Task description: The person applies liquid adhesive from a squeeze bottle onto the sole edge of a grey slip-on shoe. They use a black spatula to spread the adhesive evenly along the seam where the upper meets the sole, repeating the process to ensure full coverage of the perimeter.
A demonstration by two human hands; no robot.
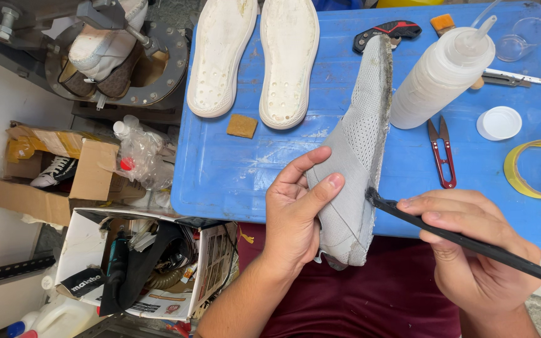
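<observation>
My left hand grips a grey mesh shoe upper by its heel end, holding it on its side over the blue table. The upper's glue-stained bottom edge faces right. My right hand holds a thin black brush, and the bristle tip touches the upper's lower edge near the heel. Two white shoe soles lie side by side at the table's far left, inner faces up.
A white squeeze bottle, red thread snips, white lid, yellow tape roll, utility knife and tan sponge square lie on the table. Cardboard boxes of tools and a shoe press stand left.
</observation>
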